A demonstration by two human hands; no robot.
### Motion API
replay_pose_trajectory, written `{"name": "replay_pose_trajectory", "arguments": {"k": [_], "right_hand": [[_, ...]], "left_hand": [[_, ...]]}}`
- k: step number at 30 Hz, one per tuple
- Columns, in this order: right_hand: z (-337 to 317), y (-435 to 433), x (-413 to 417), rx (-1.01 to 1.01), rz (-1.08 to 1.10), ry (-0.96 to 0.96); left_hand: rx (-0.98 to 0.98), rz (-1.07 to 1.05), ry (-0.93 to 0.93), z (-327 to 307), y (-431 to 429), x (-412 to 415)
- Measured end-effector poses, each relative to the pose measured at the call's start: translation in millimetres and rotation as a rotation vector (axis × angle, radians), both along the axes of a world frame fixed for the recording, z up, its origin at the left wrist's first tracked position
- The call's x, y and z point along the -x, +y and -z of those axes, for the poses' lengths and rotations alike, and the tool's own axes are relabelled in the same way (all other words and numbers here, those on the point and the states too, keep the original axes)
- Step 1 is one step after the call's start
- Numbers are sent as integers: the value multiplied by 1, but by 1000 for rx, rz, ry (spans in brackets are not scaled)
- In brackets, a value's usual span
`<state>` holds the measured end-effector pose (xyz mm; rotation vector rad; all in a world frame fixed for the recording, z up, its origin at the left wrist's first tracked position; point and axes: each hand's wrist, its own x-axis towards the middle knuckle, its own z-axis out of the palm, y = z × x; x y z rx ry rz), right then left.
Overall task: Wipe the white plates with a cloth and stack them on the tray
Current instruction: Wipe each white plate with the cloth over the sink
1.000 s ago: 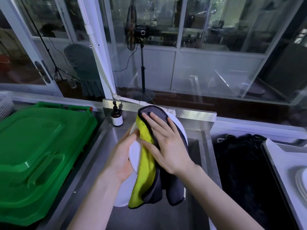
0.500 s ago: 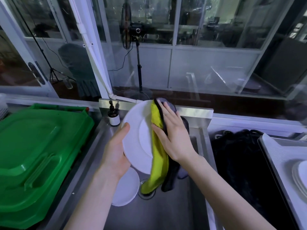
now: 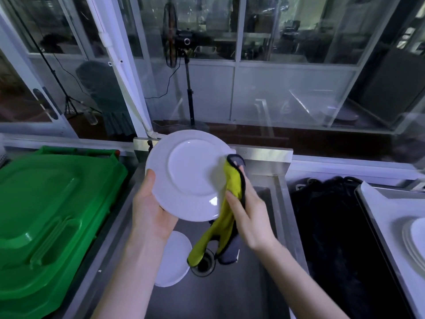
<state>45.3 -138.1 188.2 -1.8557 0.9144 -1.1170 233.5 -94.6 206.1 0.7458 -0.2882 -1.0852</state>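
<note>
Nearest the camera, the lower plate (image 3: 173, 261) is lying flat in the bottom of the steel sink (image 3: 241, 291). It is partly hidden under the left forearm and just beside the drain (image 3: 203, 264). Over the drain the tail of the cloth (image 3: 226, 224) is hanging loose (yellow-green on one side, grey on the other, dark along the edge).

Higher up, the right grip (image 3: 250, 217) is pinching the upper part of the cloth against the right rim of the held plate (image 3: 190, 176). Its thumb is pressing on the near side while the other fingers are reaching behind the cloth, mostly hidden. The left grip (image 3: 151, 212) is cupping the held plate from below at its lower left edge, with the thumb lying up along the rim on the near face. The held plate is tilting toward the camera, raised clear above the sink, between the two grips.

A green plastic lid (image 3: 50, 210) is lying to the left of the sink. To the right, past a black mass (image 3: 333, 226), a stack of white plates (image 3: 414, 242) is sitting on the pale tray (image 3: 377, 210), cut off by the frame edge. Farther back, behind glass panels, a fan (image 3: 171, 31) is standing on a pole.
</note>
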Motion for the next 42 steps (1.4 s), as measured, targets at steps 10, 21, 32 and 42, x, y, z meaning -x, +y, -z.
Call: {"name": "replay_pose_trajectory", "arguments": {"k": [10,21,32,42], "right_hand": [[16,40,-9,352,-107,205],[23,30,17,341,-68,217],[-21,20,-21,476,-245,457],[-11,36,-20,553,-321,458]], "left_hand": [[-148,-22,100,-14,-14,16],[-78,-7,198,-6,-10,16],[-192,181,167,2,1,41],[-168,162,117,-2,5,27]]}}
